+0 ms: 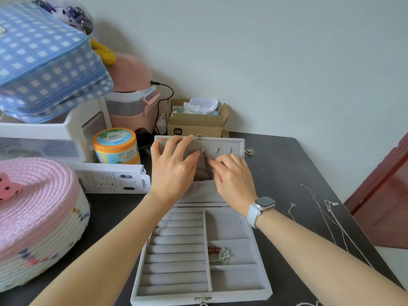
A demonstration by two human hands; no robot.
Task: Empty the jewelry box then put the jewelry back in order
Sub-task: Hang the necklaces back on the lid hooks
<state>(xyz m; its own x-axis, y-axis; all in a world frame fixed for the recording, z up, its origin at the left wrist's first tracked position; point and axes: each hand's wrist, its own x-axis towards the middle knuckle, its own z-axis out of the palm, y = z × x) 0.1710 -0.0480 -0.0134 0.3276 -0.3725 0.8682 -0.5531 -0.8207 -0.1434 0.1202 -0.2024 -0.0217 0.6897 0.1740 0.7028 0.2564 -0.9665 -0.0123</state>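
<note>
Head view: box [205,248] open at 6 o'clock on tabletop [287,164]. Left hand [174,166] flat against lid [220,144]; right hand [231,175] pinching chain [206,161] at hooks. Light, limp, tangle-prone; best gripped near clasp.

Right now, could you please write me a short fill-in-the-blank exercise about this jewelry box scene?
1. The smartwatch is worn on the ____ wrist.
2. The beaded bracelet lies in the jewelry box tray's ____ column of compartments.
3. The thin chains lie on the dark table, to the ____ of the box.

Missing words: right; right; right
</note>
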